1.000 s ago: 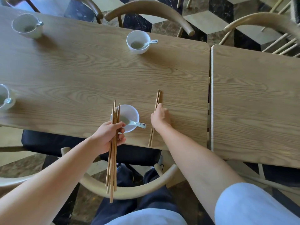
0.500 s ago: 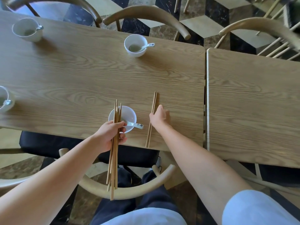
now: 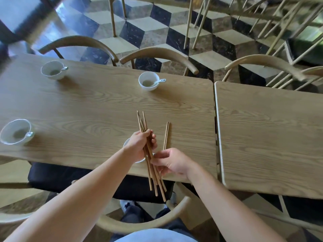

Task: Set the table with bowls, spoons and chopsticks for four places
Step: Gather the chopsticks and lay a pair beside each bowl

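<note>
The left hand (image 3: 139, 145) clenches a bundle of chopsticks (image 3: 151, 163) over the bowl (image 3: 126, 142) at the worktop's (image 3: 97, 109) near edge; their long axis runs near to far, loose ends splayed. The right hand (image 3: 172, 163), fingers (image 3: 157, 157) half curled and holding nothing, touches their lower shafts. Thin, smooth, wooden sticks. One laid pair (image 3: 166, 135) lies just right.

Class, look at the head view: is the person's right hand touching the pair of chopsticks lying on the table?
Cannot tell. In the head view the right hand covers the near end of the laid pair of chopsticks, hiding any contact or gap.
</note>
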Action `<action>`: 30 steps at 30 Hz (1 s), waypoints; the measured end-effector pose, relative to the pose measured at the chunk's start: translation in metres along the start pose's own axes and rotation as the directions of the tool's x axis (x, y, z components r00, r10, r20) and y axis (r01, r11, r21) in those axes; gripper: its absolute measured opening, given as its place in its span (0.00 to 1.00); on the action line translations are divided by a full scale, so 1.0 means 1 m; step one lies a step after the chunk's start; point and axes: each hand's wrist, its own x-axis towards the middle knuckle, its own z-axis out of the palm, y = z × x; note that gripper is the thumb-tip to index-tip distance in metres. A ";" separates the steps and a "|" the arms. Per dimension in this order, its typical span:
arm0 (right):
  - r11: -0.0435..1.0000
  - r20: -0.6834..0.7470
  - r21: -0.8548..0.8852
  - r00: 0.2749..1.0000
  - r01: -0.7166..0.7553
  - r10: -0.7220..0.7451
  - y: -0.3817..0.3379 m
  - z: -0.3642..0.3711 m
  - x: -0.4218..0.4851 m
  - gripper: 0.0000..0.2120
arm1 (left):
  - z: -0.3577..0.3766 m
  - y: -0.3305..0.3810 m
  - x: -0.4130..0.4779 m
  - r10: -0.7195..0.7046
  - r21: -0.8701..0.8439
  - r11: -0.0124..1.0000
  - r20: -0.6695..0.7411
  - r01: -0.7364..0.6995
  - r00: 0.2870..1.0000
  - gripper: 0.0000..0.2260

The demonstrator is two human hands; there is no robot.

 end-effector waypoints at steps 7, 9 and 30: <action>0.998 -0.041 0.048 0.999 0.028 -0.026 -0.003 -0.003 -0.004 0.11 | -0.002 0.005 0.000 -0.009 -0.033 0.999 0.069 0.011 0.998 0.09; 0.998 -0.040 0.048 0.999 0.030 -0.028 -0.003 -0.003 -0.005 0.12 | -0.003 0.004 -0.001 0.002 -0.025 1.000 0.088 0.000 0.996 0.08; 0.987 -0.354 0.129 0.934 0.094 -0.043 -0.006 0.029 0.001 0.05 | -0.014 0.008 -0.001 0.035 -0.148 0.989 0.144 -0.014 0.989 0.06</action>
